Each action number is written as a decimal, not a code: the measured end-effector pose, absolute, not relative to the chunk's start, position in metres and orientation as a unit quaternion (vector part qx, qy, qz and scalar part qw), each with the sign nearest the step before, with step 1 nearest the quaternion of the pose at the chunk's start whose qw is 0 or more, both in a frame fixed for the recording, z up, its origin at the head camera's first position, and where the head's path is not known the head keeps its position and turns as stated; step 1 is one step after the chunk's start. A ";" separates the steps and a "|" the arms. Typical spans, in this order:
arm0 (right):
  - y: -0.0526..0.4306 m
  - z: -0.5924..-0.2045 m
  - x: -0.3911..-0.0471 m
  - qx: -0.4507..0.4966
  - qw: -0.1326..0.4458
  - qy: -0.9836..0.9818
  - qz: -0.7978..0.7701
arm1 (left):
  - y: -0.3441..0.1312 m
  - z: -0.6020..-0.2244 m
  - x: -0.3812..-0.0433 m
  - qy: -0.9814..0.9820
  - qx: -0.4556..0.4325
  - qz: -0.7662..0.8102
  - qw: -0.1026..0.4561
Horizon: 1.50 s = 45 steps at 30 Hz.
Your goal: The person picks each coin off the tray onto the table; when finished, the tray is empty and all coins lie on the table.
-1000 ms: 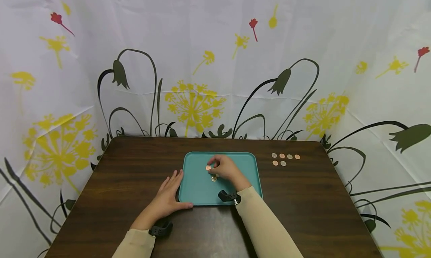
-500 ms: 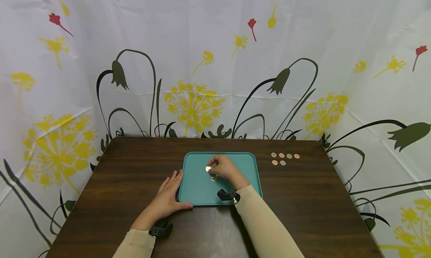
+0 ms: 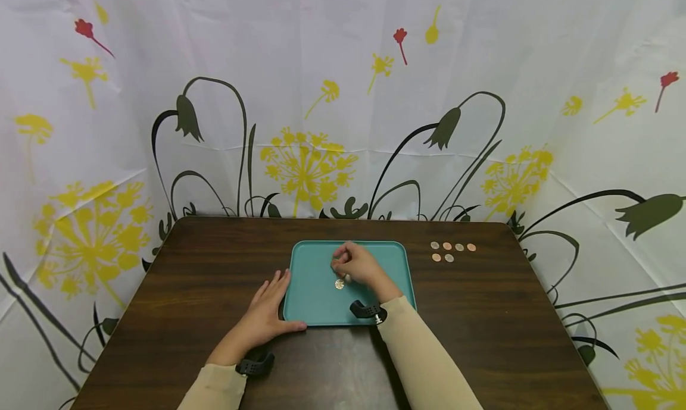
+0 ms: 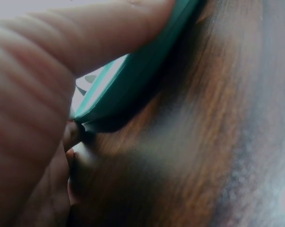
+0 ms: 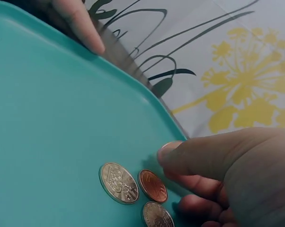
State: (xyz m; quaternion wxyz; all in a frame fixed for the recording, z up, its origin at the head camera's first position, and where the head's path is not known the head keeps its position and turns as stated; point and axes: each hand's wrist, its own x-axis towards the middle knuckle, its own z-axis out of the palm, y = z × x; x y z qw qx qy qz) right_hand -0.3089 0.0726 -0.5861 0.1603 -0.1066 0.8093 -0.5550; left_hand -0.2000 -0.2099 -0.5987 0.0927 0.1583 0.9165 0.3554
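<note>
A teal tray (image 3: 313, 306) sits on the dark wooden table. My left hand (image 3: 265, 315) lies along its left side, fingers straight and spread, the thumb (image 4: 119, 26) on the front rim. Over the tray's middle my right hand (image 3: 359, 264) has thumb and fingertips together, pinching a coin (image 3: 334, 264) that shows as a dark coppery sliver in the head view. Behind the thumb in the right wrist view, that coin is hidden. Close under the thumb lie a large silvery coin (image 5: 119, 183), a copper coin (image 5: 153, 186) and a smaller silvery coin (image 5: 157, 215).
On the table right of the tray, several coins lie in two rows: silvery and copper ones alternate, with a copper coin (image 3: 471, 247) at the far end and a silvery coin (image 3: 449, 258) in the nearer row. A flower-printed curtain (image 3: 343, 100) hangs behind the table.
My right hand has shifted slightly up and right. The coin at its fingertips, bright and face-on before, now looks dark and narrow, and the coins beneath show more apart. My left hand stays put.
</note>
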 end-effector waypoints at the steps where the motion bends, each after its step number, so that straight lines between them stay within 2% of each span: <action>1: 0.073 -0.586 -0.308 -0.106 0.158 0.803 -0.564 | -0.210 -0.598 -0.200 0.917 0.159 0.354 0.092; 11: 0.060 -0.593 -0.301 -0.103 0.075 0.817 -0.563 | -0.215 -0.596 -0.200 0.918 0.158 0.354 0.088; 21: 0.092 -0.580 -0.298 -0.130 -0.057 0.835 -0.531 | -0.211 -0.596 -0.199 0.919 0.155 0.350 0.093; 35: 0.209 -0.583 -0.273 -0.030 -0.159 0.827 -0.538 | -0.211 -0.599 -0.199 0.916 0.156 0.355 0.102; 41: 0.266 -0.588 -0.268 0.057 -0.211 0.834 -0.507 | -0.211 -0.599 -0.199 0.918 0.156 0.352 0.099; 45: 0.294 -0.598 -0.264 0.133 -0.225 0.823 -0.504 | -0.211 -0.598 -0.200 0.916 0.156 0.354 0.104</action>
